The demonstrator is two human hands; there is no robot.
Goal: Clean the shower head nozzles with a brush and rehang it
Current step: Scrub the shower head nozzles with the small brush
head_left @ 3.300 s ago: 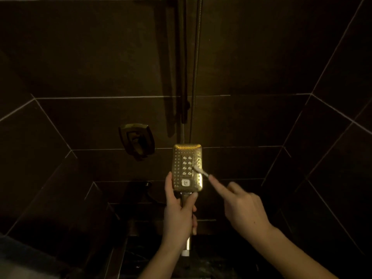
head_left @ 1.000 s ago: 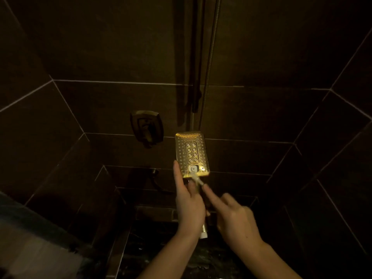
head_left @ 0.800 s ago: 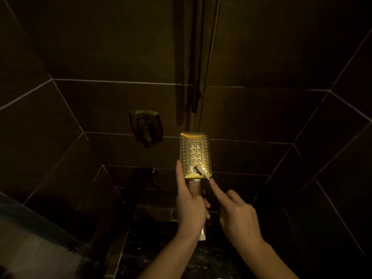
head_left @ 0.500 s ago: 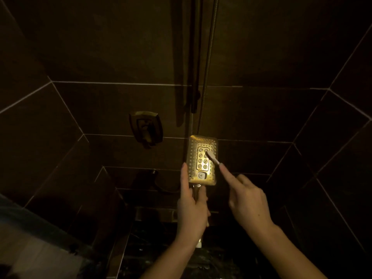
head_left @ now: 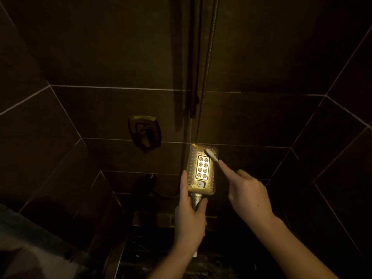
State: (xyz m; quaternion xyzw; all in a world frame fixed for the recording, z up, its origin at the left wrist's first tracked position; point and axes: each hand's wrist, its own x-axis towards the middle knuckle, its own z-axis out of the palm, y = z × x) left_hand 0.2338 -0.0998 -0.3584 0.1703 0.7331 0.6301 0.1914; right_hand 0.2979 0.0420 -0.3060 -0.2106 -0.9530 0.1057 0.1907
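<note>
- Right hand (head_left: 248,195) fingers (head_left: 225,170) are pinching a small brush (head_left: 211,155), seemingly touching the shower head (head_left: 202,171) at 1 o'clock.
- Left hand (head_left: 189,216) fingers are wrapping its handle (head_left: 196,200), holding it upright before the dark tiled wall (head_left: 100,57).

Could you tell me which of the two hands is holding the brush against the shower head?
The right hand holds the brush, its tip at the shower head's top edge; the left hand grips the handle below.

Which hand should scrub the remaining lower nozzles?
Right. The right hand already holds the brush, bristles on the shower head top edge; the left hand grips its handle, steadying it.
</note>
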